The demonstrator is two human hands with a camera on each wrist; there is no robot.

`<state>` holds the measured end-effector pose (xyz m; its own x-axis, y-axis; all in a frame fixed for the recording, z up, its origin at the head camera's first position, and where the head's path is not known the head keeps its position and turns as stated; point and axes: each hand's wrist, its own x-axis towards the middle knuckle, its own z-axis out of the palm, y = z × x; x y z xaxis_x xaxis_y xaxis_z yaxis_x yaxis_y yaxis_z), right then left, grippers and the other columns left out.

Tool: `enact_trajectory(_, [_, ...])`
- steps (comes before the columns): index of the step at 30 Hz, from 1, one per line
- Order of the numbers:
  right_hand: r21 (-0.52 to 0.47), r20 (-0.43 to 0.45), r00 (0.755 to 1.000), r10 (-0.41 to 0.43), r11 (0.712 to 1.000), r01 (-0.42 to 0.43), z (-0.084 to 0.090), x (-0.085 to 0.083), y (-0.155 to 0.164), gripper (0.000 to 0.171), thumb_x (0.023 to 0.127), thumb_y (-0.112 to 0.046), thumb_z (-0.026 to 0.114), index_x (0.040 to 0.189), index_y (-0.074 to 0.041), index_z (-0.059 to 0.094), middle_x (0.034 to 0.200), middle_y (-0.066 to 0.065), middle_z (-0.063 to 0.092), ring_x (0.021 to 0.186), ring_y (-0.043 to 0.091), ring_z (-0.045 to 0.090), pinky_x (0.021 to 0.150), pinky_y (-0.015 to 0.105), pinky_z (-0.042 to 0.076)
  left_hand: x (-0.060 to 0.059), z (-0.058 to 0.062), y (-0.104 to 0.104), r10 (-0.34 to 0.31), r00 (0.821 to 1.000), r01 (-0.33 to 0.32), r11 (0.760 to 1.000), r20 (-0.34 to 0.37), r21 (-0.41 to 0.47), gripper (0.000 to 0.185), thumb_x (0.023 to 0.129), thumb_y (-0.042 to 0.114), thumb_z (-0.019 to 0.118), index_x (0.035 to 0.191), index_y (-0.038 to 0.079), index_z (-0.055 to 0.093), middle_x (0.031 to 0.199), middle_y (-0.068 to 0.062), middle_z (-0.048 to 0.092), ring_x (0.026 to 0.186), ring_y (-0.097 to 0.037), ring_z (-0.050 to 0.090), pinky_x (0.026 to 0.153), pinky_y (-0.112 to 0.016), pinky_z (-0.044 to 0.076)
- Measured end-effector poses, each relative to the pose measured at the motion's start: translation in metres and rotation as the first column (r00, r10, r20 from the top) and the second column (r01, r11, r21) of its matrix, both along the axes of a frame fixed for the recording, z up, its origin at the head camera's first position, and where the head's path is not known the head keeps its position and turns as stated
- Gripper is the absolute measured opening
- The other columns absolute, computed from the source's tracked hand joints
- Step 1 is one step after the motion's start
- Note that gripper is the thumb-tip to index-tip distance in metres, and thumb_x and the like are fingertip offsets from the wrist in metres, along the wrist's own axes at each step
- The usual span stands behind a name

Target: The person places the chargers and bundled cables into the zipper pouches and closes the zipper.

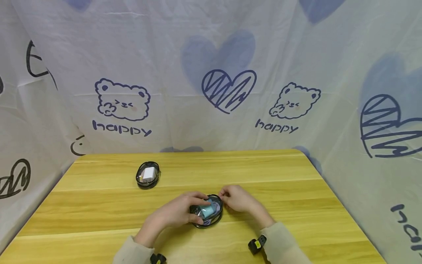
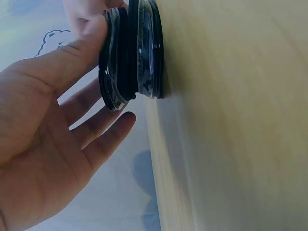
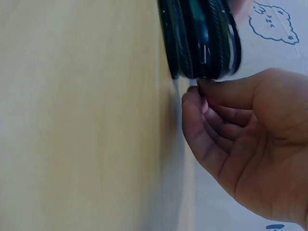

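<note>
A small round clear zip pouch (image 1: 207, 211) with black edging lies on the table, a teal item (image 1: 207, 210) showing through its top. From the left, my left hand (image 1: 179, 211) holds the pouch, thumb on the near side and fingers over the far side. At the right edge of the pouch, my right hand (image 1: 238, 198) pinches a small dark zipper pull (image 3: 201, 89) between thumb and forefinger. The left wrist view shows the pouch's black zipped side (image 2: 131, 53) beside my thumb. How far the zip is run cannot be told.
A second clear pouch (image 1: 143, 184) with black edging stands at the back left of the wooden table (image 1: 280, 190), a white block inside it. A pale printed cloth (image 1: 171, 121) hangs behind the table and at its sides.
</note>
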<state>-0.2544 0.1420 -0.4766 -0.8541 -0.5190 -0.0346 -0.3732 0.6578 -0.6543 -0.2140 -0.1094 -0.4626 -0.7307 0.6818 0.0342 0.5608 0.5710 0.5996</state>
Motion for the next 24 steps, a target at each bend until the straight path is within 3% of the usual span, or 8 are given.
enact_trajectory(4, [-0.018, -0.035, 0.999, -0.023, 1.000, 0.023, -0.0024, 0.0002, -0.0038, 0.012, 0.099, 0.001, 0.061, 0.093, -0.003, 0.070, 0.075, -0.002, 0.063, 0.065, 0.009, 0.055, 0.058, 0.023, 0.048, 0.0007, 0.0010, 0.0002, 0.015, 1.000, -0.015, 1.000, -0.005, 0.020, 0.050, 0.093, 0.036, 0.077, 0.137, 0.013, 0.070, 0.142, -0.009, 0.059, 0.131, -0.030, 0.056, 0.108, -0.049, 0.051])
enact_trajectory(7, [-0.027, -0.035, 0.999, -0.026, 0.999, 0.026, -0.0037, 0.0005, -0.0049, 0.011, 0.099, 0.002, 0.061, 0.093, -0.002, 0.070, 0.075, -0.001, 0.064, 0.064, 0.010, 0.056, 0.056, 0.023, 0.048, 0.0016, 0.0014, 0.0009, 0.005, 0.999, -0.004, 1.000, -0.049, 0.026, 0.041, 0.097, 0.029, 0.074, 0.134, 0.012, 0.072, 0.139, -0.009, 0.061, 0.128, -0.030, 0.058, 0.106, -0.048, 0.052])
enact_trajectory(12, [-0.019, -0.044, 0.999, -0.023, 1.000, 0.022, -0.0040, 0.0005, -0.0048, 0.011, 0.099, 0.001, 0.062, 0.093, -0.003, 0.070, 0.076, -0.001, 0.064, 0.065, 0.009, 0.056, 0.057, 0.022, 0.047, 0.0013, -0.0011, 0.0049, -0.008, 0.989, 0.009, 1.000, -0.151, 0.008, 0.039, 0.091, 0.014, 0.081, 0.129, 0.010, 0.074, 0.138, -0.008, 0.064, 0.127, -0.030, 0.060, 0.106, -0.046, 0.054])
enact_trajectory(24, [-0.028, 0.034, 0.999, -0.021, 0.999, 0.022, -0.0001, 0.0021, -0.0022, 0.014, 0.101, 0.003, 0.059, 0.095, -0.002, 0.070, 0.078, 0.002, 0.065, 0.066, 0.011, 0.058, 0.055, 0.023, 0.048, 0.0042, 0.0003, 0.0088, -0.031, 0.978, 0.025, 0.999, -0.207, -0.036, 0.038, 0.090, 0.011, 0.081, 0.127, 0.007, 0.075, 0.140, -0.011, 0.064, 0.127, -0.031, 0.062, 0.106, -0.045, 0.054])
